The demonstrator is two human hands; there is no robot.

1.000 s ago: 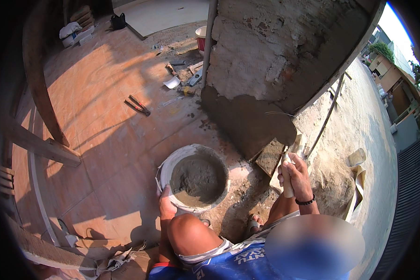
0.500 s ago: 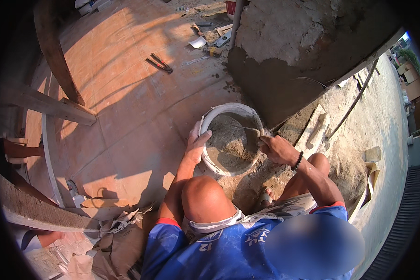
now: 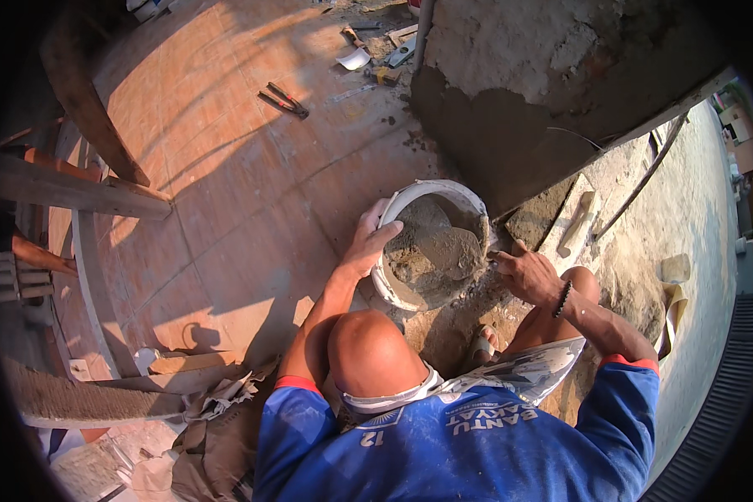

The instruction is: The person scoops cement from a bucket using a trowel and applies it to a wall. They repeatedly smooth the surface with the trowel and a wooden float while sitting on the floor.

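Note:
A round white bucket (image 3: 391,289) of wet grey mortar (image 3: 431,249) sits between my knees and the plastered column, its rim crusted. My left hand (image 3: 370,241) is closed on the bucket's left rim, thumb over the edge. Beside the right rim is my right hand (image 3: 527,274), its fingers curled. Whatever those fingers hold is hidden or too smeared with mortar to name. Inside, the mortar lies uneven, with a rough lump toward the right side.
The column (image 3: 510,134) carries damp grey plaster low down. A wooden float (image 3: 579,224) lies right of the bucket. Pincers (image 3: 284,102) with red-and-black handles rest on the tiled floor (image 3: 243,176). Timber posts (image 3: 84,197) stand at left; another person's arm (image 3: 46,256) shows behind them.
The bucket has shifted slightly right in view and the mortar inside looks turned over, with a larger lump at right. My right hand has moved right and down; my left still grips the rim.

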